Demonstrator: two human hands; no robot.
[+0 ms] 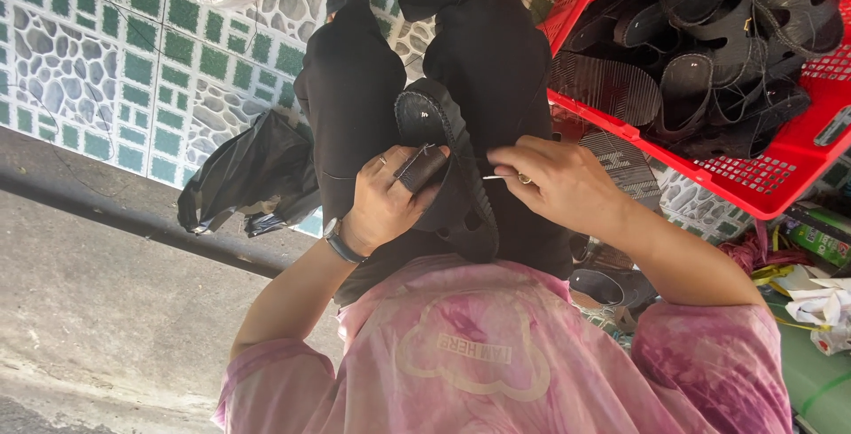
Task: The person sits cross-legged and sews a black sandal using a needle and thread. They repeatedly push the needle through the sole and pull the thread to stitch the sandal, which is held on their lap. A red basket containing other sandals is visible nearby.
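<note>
L hand (383, 201) w/ black sandal (448, 164), R hand (554, 181) w/ needle (495, 177)

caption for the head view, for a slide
Seated person's left hand grips a black sandal while the right hand pinches a needle, beside a red crate of sandals.

The left hand (386, 199) grips the sandal (448, 168) from its left side, over the person's lap; the right hand (554, 181) sits just right of the sandal, pinching what seems to be a needle (496, 177) against its edge; beyond and right of the right hand stands a crate (762, 181) with more sandals (700, 53) in it; left of the left hand lies a plastic bag (248, 177) on the tiled floor (97, 70).
</note>
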